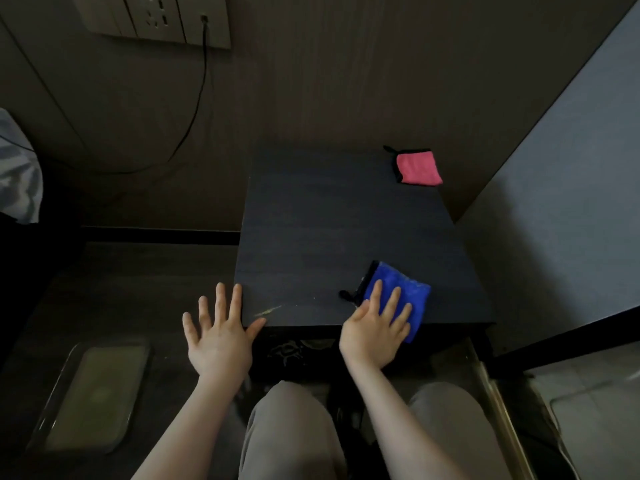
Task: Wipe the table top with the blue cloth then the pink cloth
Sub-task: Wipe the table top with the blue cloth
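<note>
A small dark table (329,230) stands in a corner. The folded blue cloth (414,289) with a black edge lies at the table's near right, partly over the front edge. My right hand (377,327) rests flat on it, fingers spread and pressing down. The folded pink cloth (417,168) lies at the table's far right corner, untouched. My left hand (220,332) is spread wide at the near left corner, thumb touching the table edge, holding nothing. A pale smear (268,310) marks the top near that thumb.
A wall socket panel (156,19) with a black cable (199,109) hanging down is on the back wall. A clear tray (93,393) lies on the floor at left. A light wall (561,202) bounds the table's right. My knees are below.
</note>
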